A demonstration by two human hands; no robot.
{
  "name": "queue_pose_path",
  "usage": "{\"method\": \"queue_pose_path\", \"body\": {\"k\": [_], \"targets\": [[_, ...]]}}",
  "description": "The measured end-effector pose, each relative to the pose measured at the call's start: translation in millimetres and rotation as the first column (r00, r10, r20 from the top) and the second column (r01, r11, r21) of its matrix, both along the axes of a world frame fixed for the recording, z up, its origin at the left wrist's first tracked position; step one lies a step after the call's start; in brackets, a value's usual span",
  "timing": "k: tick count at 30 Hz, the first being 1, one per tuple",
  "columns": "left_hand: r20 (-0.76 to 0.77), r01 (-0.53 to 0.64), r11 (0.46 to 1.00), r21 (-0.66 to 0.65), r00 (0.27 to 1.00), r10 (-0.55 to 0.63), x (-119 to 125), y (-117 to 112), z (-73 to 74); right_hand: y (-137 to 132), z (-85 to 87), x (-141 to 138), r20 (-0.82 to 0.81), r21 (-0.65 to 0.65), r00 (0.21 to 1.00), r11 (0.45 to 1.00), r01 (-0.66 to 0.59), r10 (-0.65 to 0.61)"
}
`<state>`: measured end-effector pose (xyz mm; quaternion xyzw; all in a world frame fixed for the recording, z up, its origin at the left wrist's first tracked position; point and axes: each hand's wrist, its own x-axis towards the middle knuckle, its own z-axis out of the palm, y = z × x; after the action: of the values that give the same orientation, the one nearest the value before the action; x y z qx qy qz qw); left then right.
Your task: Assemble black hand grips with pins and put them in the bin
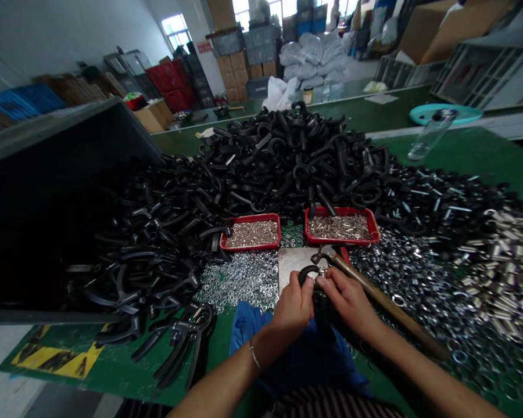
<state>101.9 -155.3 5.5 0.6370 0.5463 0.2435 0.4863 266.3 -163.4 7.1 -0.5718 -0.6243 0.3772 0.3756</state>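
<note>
Black curved plastic part [307, 271]: held near the flat silver metal plate [289, 262].
Left grip [293, 306]: closed on the part.
Right grip [349, 298]: pinching a small shiny metal piece [322, 271].
Metal piece: best kept square to the part.

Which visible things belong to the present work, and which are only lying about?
Seemingly part of the work:
- black part in left hand
- hammer
- metal plate
- red trays
- metal rings

Apparently lying about:
- clear bottle
- turquoise tray
- white plastic bag
</note>
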Motion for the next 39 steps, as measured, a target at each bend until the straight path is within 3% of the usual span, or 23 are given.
{"method": "queue_pose_path", "body": {"k": [2, 5, 9, 13, 16, 18, 20, 22, 25, 28, 30, 33, 37, 39], "targets": [[-0.113, 0.076, 0.996, 0.043, 0.991, -0.071, -4.5, -1.2, 1.8, -0.5, 1.9, 4.3, -0.106, -0.115, 0.989, 0.987, -0.111, 0.099], [-0.271, 0.24, 0.967, 0.088, 0.94, -0.209, -11.3, -5.7, 7.1, -3.0, 6.7, 9.8, -0.293, -0.265, 0.931, 0.916, -0.3, 0.22], [-0.396, 0.329, 0.939, 0.098, 0.879, -0.266, -17.1, -11.2, 14.1, -7.0, 5.8, 9.7, -0.301, -0.272, 0.911, 0.891, -0.364, 0.28], [-0.427, 0.368, 0.92, 0.131, 0.859, -0.283, -20.3, 6.4, 14.7, 5.7, 1.1, -0.2, -0.115, -0.275, 0.949, 0.908, -0.315, 0.294], [-0.499, 0.346, 0.927, 0.143, 0.834, -0.234, -22.0, 31.4, 11.5, 35.0, 8.9, 1.1, 0.193, -0.017, 0.943, 0.962, -0.271, 0.269], [-0.545, 0.309, 0.939, 0.149, 0.818, -0.183, -23.0, 45.8, 9.8, 60.6, 17.4, 15.1, 0.38, 0.193, 0.907, 0.944, -0.269, 0.181], [-0.579, 0.296, 0.938, 0.178, 0.802, -0.144, -23.0, 57.1, 11.2, 86.5, 22.4, 39.1, 0.518, 0.297, 0.854, 0.926, -0.232, 0.048], [-0.609, 0.327, 0.912, 0.248, 0.784, -0.115, -18.5, 69.2, 17.7, 109.4, 20.1, 66.2, 0.637, 0.292, 0.77, 0.937, -0.193, -0.04], [-0.665, 0.424, 0.827, 0.369, 0.742, -0.084, 4.0, 99.1, 33.7, 136.0, 6.8, 93.8, 0.757, 0.19, 0.653, 0.964, -0.187, -0.023], [-0.718, 0.552, 0.722, 0.417, 0.687, -0.112, 41.5, 140.0, 42.1, 154.0, -4.7, 95.8, 0.804, 0.099, 0.594, 0.979, -0.18, 0.028], [-0.774, 0.642, 0.66, 0.39, 0.617, -0.143, 64.6, 163.8, 38.3, 161.6, -8.3, 89.4, 0.814, 0.07, 0.579, 0.984, -0.164, 0.038], [-0.819, 0.668, 0.658, 0.349, 0.558, -0.131, 83.4, 183.1, 23.3, 166.4, -11.5, 82.2, 0.815, 0.067, 0.579, 0.988, -0.14, 0.027], [-0.817, 0.653, 0.666, 0.361, 0.565, -0.111, 84.3, 185.3, 8.2, 163.4, -16.5, 82.7, 0.801, 0.097, 0.598, 0.989, -0.113, -0.01], [-0.819, 0.648, 0.671, 0.36, 0.564, -0.107, 84.0, 184.6, 6.8, 161.1, -19.3, 84.3, 0.762, 0.131, 0.646, 0.988, -0.08, -0.048]]}}
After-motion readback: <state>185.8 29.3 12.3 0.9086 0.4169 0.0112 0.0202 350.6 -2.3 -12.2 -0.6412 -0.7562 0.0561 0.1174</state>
